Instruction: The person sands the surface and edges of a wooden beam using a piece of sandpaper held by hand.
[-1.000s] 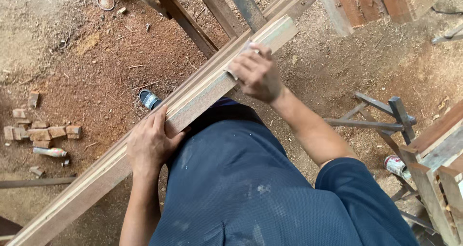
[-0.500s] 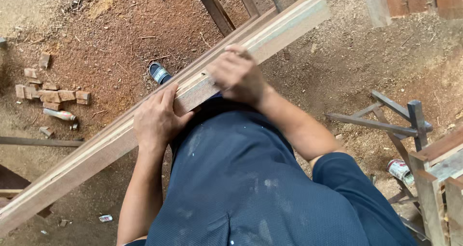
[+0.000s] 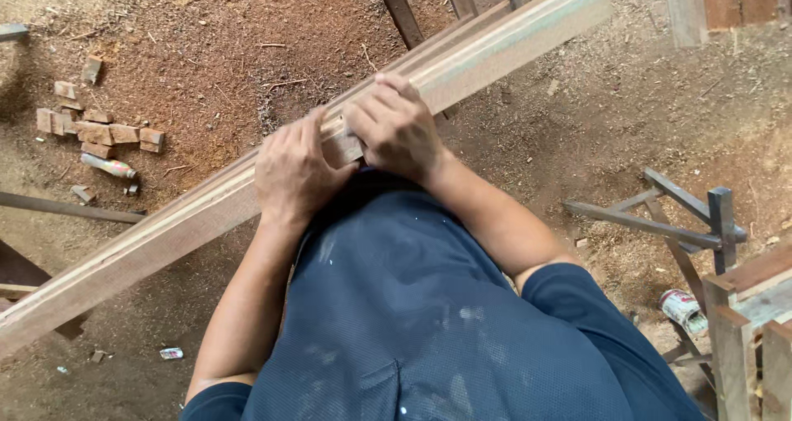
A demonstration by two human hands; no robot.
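Your left hand and right hand sat side by side on the long wooden beam, fingers of both clamped over its top edge.

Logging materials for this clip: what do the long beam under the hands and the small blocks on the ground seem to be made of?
The long beam looks like raw, unfinished wood: reddish-brown, matte, with grain lines and a paler moulded edge. The small blocks look like offcuts of similar wood, same rough reddish tone. Both the left hand and the right hand rest on the beam.
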